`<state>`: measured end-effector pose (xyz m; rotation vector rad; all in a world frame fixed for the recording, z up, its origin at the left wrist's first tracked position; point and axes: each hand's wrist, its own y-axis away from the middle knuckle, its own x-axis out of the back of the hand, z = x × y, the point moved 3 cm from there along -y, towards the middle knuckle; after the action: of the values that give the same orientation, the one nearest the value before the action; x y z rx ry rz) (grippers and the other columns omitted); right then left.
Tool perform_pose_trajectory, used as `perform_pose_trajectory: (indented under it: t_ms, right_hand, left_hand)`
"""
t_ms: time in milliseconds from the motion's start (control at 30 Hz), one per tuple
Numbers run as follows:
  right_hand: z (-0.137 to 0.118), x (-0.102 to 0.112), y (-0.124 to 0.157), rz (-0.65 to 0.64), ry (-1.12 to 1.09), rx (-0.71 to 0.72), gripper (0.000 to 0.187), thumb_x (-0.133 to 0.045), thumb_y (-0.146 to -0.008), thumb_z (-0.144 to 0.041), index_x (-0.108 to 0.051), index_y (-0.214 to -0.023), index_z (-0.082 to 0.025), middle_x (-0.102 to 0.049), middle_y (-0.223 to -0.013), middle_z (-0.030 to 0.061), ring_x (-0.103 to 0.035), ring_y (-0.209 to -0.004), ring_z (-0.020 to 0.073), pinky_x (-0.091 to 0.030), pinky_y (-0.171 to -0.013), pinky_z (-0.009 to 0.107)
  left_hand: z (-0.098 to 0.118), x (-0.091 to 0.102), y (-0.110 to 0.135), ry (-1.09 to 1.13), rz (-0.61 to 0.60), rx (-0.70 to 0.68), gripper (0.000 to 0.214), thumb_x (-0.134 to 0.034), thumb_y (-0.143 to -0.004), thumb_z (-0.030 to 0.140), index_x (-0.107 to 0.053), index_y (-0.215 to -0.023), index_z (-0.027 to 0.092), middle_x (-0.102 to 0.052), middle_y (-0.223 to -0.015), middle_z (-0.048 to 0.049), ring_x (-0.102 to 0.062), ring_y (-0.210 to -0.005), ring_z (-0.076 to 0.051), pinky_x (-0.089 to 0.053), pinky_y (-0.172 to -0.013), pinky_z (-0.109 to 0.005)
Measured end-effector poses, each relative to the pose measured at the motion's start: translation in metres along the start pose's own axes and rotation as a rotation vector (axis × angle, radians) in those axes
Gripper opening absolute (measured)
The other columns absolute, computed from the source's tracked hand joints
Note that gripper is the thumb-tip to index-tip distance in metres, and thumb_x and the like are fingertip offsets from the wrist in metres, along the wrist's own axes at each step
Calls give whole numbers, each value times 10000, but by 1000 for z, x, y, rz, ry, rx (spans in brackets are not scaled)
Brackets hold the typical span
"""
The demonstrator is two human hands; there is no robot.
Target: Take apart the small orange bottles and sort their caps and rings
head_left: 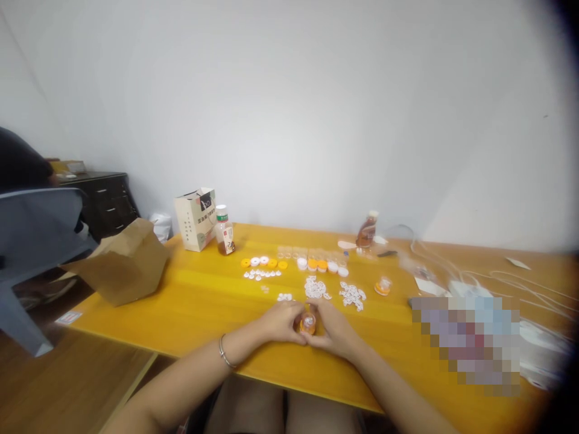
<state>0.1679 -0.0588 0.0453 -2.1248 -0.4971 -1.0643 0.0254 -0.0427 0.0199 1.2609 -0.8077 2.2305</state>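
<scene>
A small round orange piece with a clear dome (308, 323) stands on the table near its front edge, between my hands. My left hand (283, 321) curves around its left side, with a bracelet on the wrist. From the right, my right hand (332, 328) curls round the same piece, and the fingertips of both hands nearly meet. Just beyond lie small white parts (284, 297) and two piles of white flat pieces (315, 287). A similar orange piece with a clear top (383, 286) stands apart to the right.
Orange and white rings (265, 262), white cones (262, 274), caps (322, 265) and clear rings (312, 254) form rows. Behind stand a paper bag (195, 222) and bottles (225, 232). A brown bag (131, 265) is left; cables (502, 283) right. A person sits far left.
</scene>
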Motion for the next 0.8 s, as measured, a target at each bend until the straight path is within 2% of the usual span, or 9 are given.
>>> perform_pose_trajectory:
  t_ms: [200,333,433,533,600,667,800]
  right_hand:
    - [0,1,-2,-16,-13,-36,325,-589,-698,-263,-470,-992,-194,-571,-880,51,-521,-809,196,-410,-710,306]
    - [-3,0,-3,-86,-46,-18,146,-533,-719,-190,-504,-862,-204,-573,-790,20,-521,-744,172,-405,-689,289]
    - [-4,1,-2,-57,-64,22,207,-517,-709,-160,-497,-910,-206,-573,-845,32,-518,-778,178,-403,-712,298]
    - [0,1,-2,-8,-29,-65,263,-569,-704,-244,-477,-946,-198,-575,-858,45,-518,-777,195,-402,-684,308]
    - [1,-1,-2,-34,-7,-97,199,-558,-721,-269,-484,-892,-200,-578,-813,34,-519,-753,192,-397,-660,300]
    - [-1,-1,-2,-60,-7,-69,163,-533,-727,-230,-490,-882,-205,-576,-817,30,-518,-761,186,-394,-663,291]
    - [-1,-1,-2,-34,-8,-69,281,-551,-685,-196,-477,-956,-195,-566,-848,41,-515,-772,187,-398,-667,291]
  left_hand:
    - [2,2,0,-28,5,-8,349,-659,-581,351,-511,-835,164,-557,-748,-8,-522,-683,-165,-361,-605,-224]
    - [2,1,-1,-60,5,25,314,-659,-570,335,-510,-785,163,-548,-720,-3,-516,-669,-162,-354,-595,-219]
    - [1,1,-1,-54,5,14,299,-660,-572,318,-514,-782,163,-551,-723,-2,-516,-669,-159,-360,-600,-221]
    - [0,1,0,-42,11,5,332,-671,-566,336,-518,-801,158,-558,-743,-7,-520,-669,-160,-370,-596,-228]
    - [0,1,0,-42,11,18,331,-669,-566,344,-519,-794,155,-561,-744,-10,-522,-671,-163,-376,-600,-232]
    - [0,1,0,-38,11,21,313,-657,-577,327,-522,-802,157,-567,-753,-11,-526,-684,-165,-380,-616,-235]
    - [2,2,-1,-18,-1,10,360,-655,-577,316,-523,-874,161,-576,-776,-17,-526,-705,-171,-378,-635,-238]
